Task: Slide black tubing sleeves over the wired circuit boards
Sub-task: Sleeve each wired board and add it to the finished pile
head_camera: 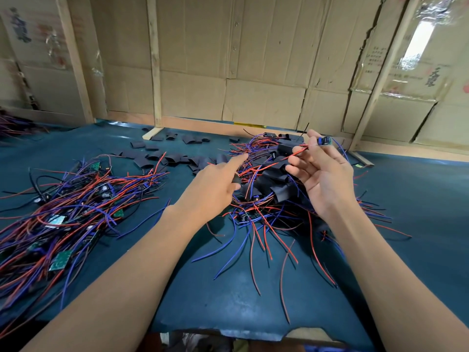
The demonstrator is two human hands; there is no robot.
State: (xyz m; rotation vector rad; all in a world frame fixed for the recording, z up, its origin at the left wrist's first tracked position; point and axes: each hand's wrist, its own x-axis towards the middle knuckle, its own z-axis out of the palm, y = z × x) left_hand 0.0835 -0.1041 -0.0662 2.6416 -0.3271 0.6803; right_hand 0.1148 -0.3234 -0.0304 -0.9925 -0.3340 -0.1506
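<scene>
in the head view the right hand [322, 171] pinches a small board [324, 141] by its red wire [299, 151] above the sleeved pile [274, 181]. the left hand [215, 184], index finger out, holds nothing and reaches toward the loose sleeves [157, 154] on the worktop [203, 288]. the board may snag other wires.

Work surface: dark teal mat [418, 199]. Rear enclosure: flattened cardboard panels [253, 72], some printed with characters, set between upright wooden battens [154, 59]. Clear tape [416, 44] on the right-hand panel reflects light.
</scene>
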